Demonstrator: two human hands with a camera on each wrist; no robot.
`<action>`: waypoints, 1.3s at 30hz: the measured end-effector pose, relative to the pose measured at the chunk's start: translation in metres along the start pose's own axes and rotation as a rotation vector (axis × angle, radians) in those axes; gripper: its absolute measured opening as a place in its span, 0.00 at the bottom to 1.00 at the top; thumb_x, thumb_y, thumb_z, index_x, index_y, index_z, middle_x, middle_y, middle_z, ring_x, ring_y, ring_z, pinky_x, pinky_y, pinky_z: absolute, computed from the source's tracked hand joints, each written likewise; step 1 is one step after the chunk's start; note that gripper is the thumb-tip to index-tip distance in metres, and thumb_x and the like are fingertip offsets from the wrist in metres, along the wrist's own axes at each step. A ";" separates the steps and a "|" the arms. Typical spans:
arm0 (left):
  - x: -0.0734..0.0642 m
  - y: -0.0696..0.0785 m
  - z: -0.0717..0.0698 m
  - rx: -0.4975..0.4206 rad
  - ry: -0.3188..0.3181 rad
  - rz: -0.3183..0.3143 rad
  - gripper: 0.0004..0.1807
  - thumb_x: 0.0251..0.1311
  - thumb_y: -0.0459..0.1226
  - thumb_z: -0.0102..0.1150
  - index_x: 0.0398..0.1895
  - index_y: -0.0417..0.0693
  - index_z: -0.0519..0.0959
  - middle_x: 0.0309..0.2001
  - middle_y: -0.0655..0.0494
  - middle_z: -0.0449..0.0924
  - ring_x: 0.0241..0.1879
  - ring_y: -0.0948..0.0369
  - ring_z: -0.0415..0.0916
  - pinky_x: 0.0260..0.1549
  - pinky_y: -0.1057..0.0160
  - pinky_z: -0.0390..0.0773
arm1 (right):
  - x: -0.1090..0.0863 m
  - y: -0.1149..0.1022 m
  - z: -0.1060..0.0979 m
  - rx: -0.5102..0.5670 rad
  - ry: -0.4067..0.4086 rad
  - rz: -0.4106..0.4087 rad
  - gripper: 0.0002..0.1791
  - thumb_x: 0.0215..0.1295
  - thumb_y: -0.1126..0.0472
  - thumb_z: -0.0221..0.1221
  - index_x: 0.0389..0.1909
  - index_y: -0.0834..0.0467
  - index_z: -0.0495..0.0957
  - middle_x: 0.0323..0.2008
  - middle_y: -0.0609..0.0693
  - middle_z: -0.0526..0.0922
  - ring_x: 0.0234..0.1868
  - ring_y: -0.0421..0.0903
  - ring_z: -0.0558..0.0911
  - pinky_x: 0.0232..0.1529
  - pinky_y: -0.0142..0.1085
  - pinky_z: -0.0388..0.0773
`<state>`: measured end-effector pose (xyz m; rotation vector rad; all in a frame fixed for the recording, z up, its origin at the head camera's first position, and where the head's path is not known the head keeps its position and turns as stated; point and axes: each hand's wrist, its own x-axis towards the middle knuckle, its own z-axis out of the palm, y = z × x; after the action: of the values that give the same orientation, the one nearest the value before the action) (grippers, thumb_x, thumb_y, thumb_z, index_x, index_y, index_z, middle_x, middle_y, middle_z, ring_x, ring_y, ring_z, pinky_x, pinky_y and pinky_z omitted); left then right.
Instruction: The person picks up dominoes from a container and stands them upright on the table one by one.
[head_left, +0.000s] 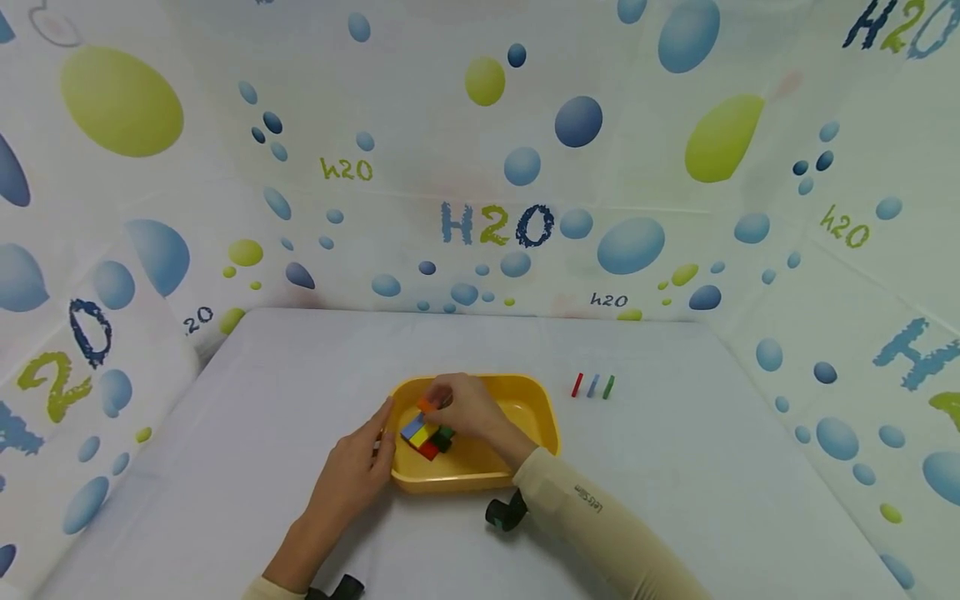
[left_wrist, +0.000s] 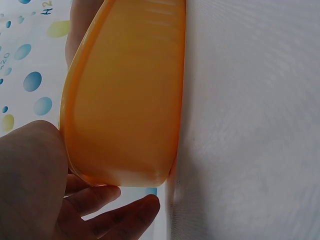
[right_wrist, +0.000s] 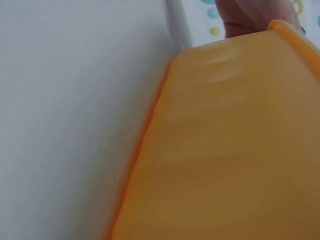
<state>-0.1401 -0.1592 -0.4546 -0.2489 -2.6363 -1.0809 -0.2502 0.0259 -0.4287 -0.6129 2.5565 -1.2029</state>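
Observation:
A shallow yellow tray (head_left: 480, 482) stands on the white-covered table. Inside its left half sits a cluster of small blocks: a blue block (head_left: 412, 427), a yellow block (head_left: 420, 436), a red block (head_left: 428, 451) and a dark green block (head_left: 444, 439). Above them my right hand (head_left: 467, 407) pinches an orange block (head_left: 427, 406); its fingertips are partly hidden. My left hand (head_left: 352, 467) rests against the outside of the tray's left end. The left wrist view shows fingers (left_wrist: 100, 197) by the tray's end wall. In the right wrist view the tray wall (right_wrist: 220, 150) hides the blocks.
Three short sticks lie in a row right of the tray: a red stick (head_left: 577, 385), a blue stick (head_left: 593, 386) and a green stick (head_left: 608, 387). A patterned sheet (head_left: 420, 108) hangs behind and at both sides of the table.

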 end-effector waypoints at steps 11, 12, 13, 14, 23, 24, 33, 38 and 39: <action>0.000 -0.002 0.002 -0.005 -0.008 -0.009 0.29 0.76 0.33 0.52 0.77 0.35 0.65 0.57 0.37 0.82 0.44 0.50 0.86 0.39 0.54 0.86 | -0.004 0.001 -0.004 0.042 0.030 -0.046 0.09 0.62 0.64 0.73 0.42 0.52 0.86 0.35 0.41 0.83 0.38 0.44 0.80 0.40 0.33 0.81; 0.000 -0.002 0.002 -0.005 -0.009 -0.011 0.29 0.76 0.33 0.52 0.77 0.35 0.65 0.57 0.37 0.82 0.44 0.50 0.86 0.39 0.54 0.86 | -0.005 0.000 -0.005 0.043 0.031 -0.050 0.09 0.62 0.64 0.73 0.42 0.52 0.86 0.35 0.41 0.83 0.38 0.45 0.80 0.40 0.33 0.81; 0.001 -0.002 0.002 -0.001 -0.011 -0.014 0.29 0.76 0.33 0.52 0.77 0.35 0.65 0.57 0.37 0.82 0.44 0.50 0.86 0.39 0.54 0.86 | -0.005 0.000 -0.006 0.043 0.033 -0.055 0.09 0.62 0.64 0.73 0.42 0.52 0.86 0.35 0.41 0.83 0.38 0.44 0.80 0.40 0.33 0.81; 0.001 -0.002 0.002 0.001 -0.012 -0.016 0.29 0.76 0.33 0.52 0.77 0.36 0.65 0.57 0.37 0.82 0.44 0.50 0.86 0.40 0.54 0.86 | -0.006 -0.001 -0.007 0.044 0.036 -0.060 0.09 0.62 0.64 0.73 0.42 0.52 0.86 0.35 0.41 0.83 0.37 0.45 0.80 0.40 0.33 0.81; -0.001 -0.003 0.001 -0.004 -0.008 -0.011 0.29 0.76 0.33 0.52 0.77 0.36 0.66 0.58 0.37 0.82 0.45 0.49 0.86 0.41 0.52 0.85 | -0.015 0.000 -0.013 0.110 0.075 -0.107 0.08 0.63 0.63 0.73 0.42 0.52 0.86 0.36 0.42 0.84 0.38 0.45 0.81 0.42 0.34 0.82; -0.001 -0.003 0.001 -0.004 -0.008 -0.010 0.29 0.76 0.33 0.52 0.77 0.36 0.66 0.58 0.37 0.82 0.45 0.49 0.86 0.41 0.52 0.85 | -0.016 0.000 -0.014 0.116 0.083 -0.117 0.08 0.64 0.63 0.72 0.42 0.52 0.86 0.36 0.42 0.84 0.38 0.45 0.82 0.43 0.34 0.82; 0.000 -0.001 0.001 0.022 -0.003 -0.027 0.29 0.75 0.33 0.53 0.77 0.36 0.65 0.57 0.38 0.82 0.44 0.50 0.86 0.41 0.53 0.85 | -0.032 0.011 -0.030 0.176 0.167 -0.185 0.10 0.64 0.63 0.72 0.45 0.56 0.84 0.39 0.44 0.85 0.39 0.44 0.82 0.45 0.36 0.82; 0.000 -0.001 0.000 0.019 -0.007 -0.028 0.29 0.76 0.33 0.53 0.77 0.37 0.65 0.57 0.38 0.82 0.44 0.51 0.86 0.42 0.52 0.85 | -0.038 0.014 -0.038 0.176 0.188 -0.189 0.10 0.65 0.64 0.71 0.45 0.56 0.83 0.39 0.46 0.84 0.40 0.46 0.82 0.45 0.36 0.82; 0.000 -0.001 0.001 0.017 -0.008 -0.029 0.29 0.76 0.33 0.53 0.77 0.37 0.65 0.57 0.38 0.82 0.44 0.51 0.86 0.42 0.52 0.85 | -0.039 0.015 -0.040 0.177 0.193 -0.186 0.10 0.65 0.64 0.71 0.44 0.56 0.83 0.39 0.46 0.84 0.40 0.46 0.82 0.45 0.36 0.82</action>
<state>-0.1401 -0.1593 -0.4554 -0.2128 -2.6629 -1.0687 -0.2353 0.0796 -0.4136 -0.7393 2.5519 -1.6027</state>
